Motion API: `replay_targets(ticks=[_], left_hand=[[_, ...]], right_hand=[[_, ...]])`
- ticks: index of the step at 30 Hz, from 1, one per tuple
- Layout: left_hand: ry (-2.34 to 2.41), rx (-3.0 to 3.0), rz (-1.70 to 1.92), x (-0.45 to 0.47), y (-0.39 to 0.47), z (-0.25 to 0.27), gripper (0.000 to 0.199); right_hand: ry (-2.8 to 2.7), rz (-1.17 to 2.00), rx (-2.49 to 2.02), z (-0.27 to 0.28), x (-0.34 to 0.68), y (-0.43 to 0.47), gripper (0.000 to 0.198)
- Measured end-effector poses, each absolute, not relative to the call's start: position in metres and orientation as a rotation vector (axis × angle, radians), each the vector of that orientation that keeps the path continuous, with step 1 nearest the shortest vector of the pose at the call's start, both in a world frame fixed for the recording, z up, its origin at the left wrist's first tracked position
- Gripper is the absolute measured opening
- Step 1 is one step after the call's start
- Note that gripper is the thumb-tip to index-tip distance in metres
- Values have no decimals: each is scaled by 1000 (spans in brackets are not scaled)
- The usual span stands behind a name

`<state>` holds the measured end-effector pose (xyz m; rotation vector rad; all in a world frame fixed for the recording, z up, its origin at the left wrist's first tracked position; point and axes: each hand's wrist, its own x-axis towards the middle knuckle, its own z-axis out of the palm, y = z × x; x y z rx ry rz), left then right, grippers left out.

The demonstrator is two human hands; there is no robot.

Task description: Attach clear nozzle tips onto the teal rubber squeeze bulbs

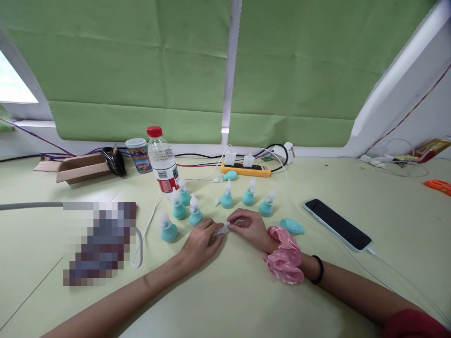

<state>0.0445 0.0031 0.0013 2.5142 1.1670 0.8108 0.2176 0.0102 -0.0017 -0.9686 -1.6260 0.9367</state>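
A small translucent plastic piece [222, 229] is pinched between my two hands just above the table. My left hand [201, 244] grips its left end with thumb and fingers, and my right hand [251, 229] pinches its right end. Fingers partly hide the piece, so its full shape does not show. Around my hands stand several teal squeeze bulbs with whitish translucent tips, among them one bulb [196, 216] close to my left fingers and another [227, 200] behind the hands. A teal bulb without a visible tip [292, 226] lies on its side beyond my right wrist.
Behind the bulbs are a red-capped water bottle [162, 162], a paper cup [139, 155] and a yellow power strip [245, 169] with white chargers. To the right lies a phone [337, 224] on a cable. An open cardboard box [84, 169] sits back left; a blurred-out object [102, 244] is nearer.
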Motion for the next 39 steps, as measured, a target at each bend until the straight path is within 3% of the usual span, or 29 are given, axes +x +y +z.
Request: replay_targets(ticks=[12,39], left_hand=[[1089,2481,722,42,5,0,23],[1088,2517,834,43,4,-3,14]], right_hand=[[-1846,420,-754,3,213,1,11],[-1954,327,-676,2,214,1,13]])
